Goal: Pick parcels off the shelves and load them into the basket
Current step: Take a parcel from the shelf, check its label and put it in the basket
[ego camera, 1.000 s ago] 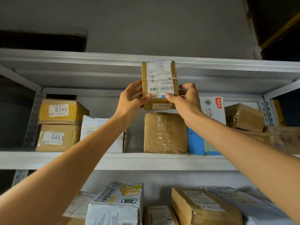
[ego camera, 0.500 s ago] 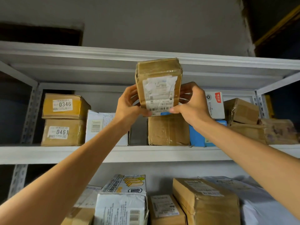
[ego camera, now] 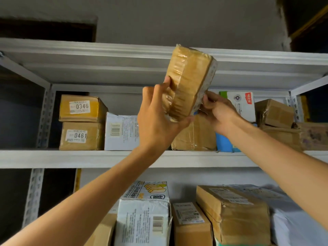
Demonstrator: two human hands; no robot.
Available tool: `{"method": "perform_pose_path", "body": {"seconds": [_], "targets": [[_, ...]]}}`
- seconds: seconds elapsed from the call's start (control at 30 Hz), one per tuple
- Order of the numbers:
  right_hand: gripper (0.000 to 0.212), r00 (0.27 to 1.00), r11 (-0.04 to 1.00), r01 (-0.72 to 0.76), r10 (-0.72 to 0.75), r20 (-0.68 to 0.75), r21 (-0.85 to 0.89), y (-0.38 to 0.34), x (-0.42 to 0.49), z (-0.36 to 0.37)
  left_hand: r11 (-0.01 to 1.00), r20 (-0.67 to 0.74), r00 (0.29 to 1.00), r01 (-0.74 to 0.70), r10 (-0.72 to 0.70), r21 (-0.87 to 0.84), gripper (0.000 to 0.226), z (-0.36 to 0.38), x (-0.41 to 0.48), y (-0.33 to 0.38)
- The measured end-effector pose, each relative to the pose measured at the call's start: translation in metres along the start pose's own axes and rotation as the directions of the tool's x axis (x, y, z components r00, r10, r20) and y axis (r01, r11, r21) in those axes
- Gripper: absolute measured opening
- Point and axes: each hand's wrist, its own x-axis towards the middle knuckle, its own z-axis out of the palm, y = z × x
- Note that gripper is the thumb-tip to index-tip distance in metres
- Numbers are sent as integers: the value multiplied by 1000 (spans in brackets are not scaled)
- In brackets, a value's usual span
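Two hands on one small parcel (ego camera: 188, 82) right now, seen from the head cam, which is the only view there is. I've got it up in the air in front of the edge of the top shelf (ego camera: 106, 50), clear of the brown taped box (ego camera: 197, 137) sitting on the middle shelf (ego camera: 71, 158) below it. My left hand (ego camera: 156, 121) is wrapped round the lower left side, thumb up along the face and fingers tucked under the bottom corner. My right hand (ego camera: 218, 112) has curled fingers pinching the lower edge on the label side. It's a stiff little cardboard box wound all over in glossy tape, so I'd guess light but a bit slick. Best bet is to clamp across the corners and keep a few fingers underneath, not trust the flat taped faces. Compared with half a second back, the label was facing me and the box stood pretty much upright. Now it's turned so the plain taped side faces me, the label points off to the right, and the top leans right. The 0346 box (ego camera: 81, 108) and 0461 box (ego camera: 80, 136) haven't budged. No basket in view yet.
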Motion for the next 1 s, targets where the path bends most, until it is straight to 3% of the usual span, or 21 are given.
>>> {"method": "perform_pose_path", "body": {"seconds": [0.1, 0.17, 0.2, 0.27, 0.33, 0.37, 0.4, 0.43, 0.53, 0.6, 0.77, 0.83, 1.0], "targets": [[14, 997, 997, 46, -50, -61, -64, -7, -6, 5, 972, 3, 997, 71, -73, -223, 67, -6, 6, -10], [17, 986, 974, 154, -161, -29, -164, -15, -14, 9, 880, 37, 976, 212, -217, -425, 48, -9, 14, -21], [21, 975, 957, 222, -223, 18, -187, -17, -18, 11, 800, 88, 935, 341, -344, -494, 38, -11, 20, -25], [31, 919, 878, 393, -362, 159, -273, -20, -28, 16, 531, 280, 767, 613, -577, -585, 23, -17, 32, -27], [42, 780, 611, 625, -516, 354, -487, -21, -33, 21, 376, 392, 660, 715, -641, -589, 27, -23, 43, -27], [49, 711, 454, 691, -565, 419, -562, -22, -30, 24, 386, 394, 663, 716, -637, -582, 36, -25, 48, -28], [53, 681, 366, 702, -595, 426, -610, -24, -24, 27, 422, 382, 683, 704, -623, -571, 46, -28, 53, -25], [52, 683, 355, 685, -618, 389, -637, -27, -19, 33, 480, 352, 712, 682, -608, -551, 53, -31, 59, -22], [28, 789, 505, 536, -585, 188, -677, -45, -8, 54, 692, 207, 802, 590, -560, -416, 48, -35, 80, -14], [32, 846, 554, 438, -521, 116, -708, -50, -1, 65, 770, 118, 836, 541, -536, -337, 46, -41, 94, -14], [25, 877, 633, 428, -464, 126, -646, -28, 2, 83, 819, 134, 859, 512, -495, -259, 35, -62, 92, -34], [26, 879, 640, 437, -452, 152, -632, -14, 2, 90, 839, 142, 862, 507, -487, -200, 41, -72, 81, -48], [24, 940, 671, 334, -286, 185, -661, 20, 13, 116, 882, 124, 874, 472, -469, 6, 34, -93, 65, -81]]}}
